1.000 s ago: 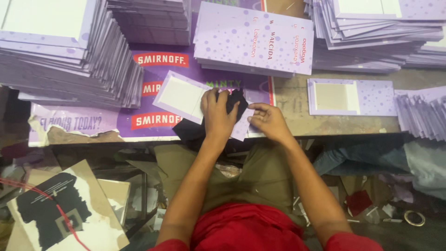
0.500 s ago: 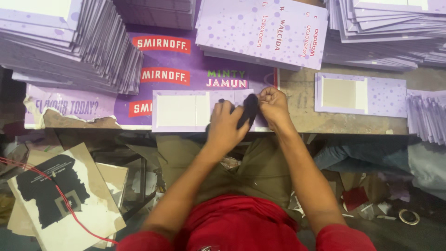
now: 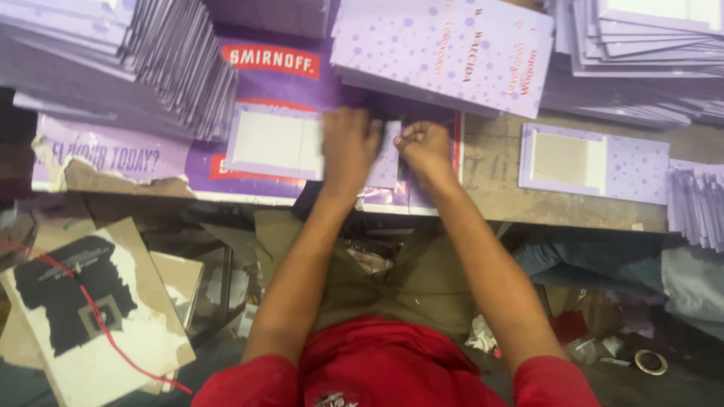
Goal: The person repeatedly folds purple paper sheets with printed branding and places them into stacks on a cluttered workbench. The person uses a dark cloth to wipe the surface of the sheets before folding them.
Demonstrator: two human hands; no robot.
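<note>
Fingers of the left hand (image 3: 348, 147) lie spread and flat, pressing down on a lilac card panel (image 3: 305, 143) with a white rectangular middle that rests on the purple printed sheet (image 3: 271, 64) covering the worktable. That hand is blurred, so whether anything sits under the palm cannot be told. The right hand (image 3: 424, 145) is curled into a loose fist just beside it, fingertips pinched at the panel's right edge; what they pinch is too small to make out.

Judging from how things lie, the panel is one piece among many. It lies open and flat at the near edge of the table, its right part under the hands, and seems to be mid-way through being pressed or smoothed. A similar panel (image 3: 592, 160) with a white inset lies apart to the right on the bare wooden tabletop (image 3: 490, 173), which may mean it is already handled. Large fanned stacks (image 3: 113, 60) of lilac cards rise at the left, another stack (image 3: 641, 53) at the upper right, and a smaller bundle (image 3: 697, 203) at the far right edge, so much work looks left.

A dotted lilac board (image 3: 445, 49) lies close above the hands and narrows the free space. Below the table, torn cardboard with a red cord (image 3: 83, 316) and scraps litter the floor.
</note>
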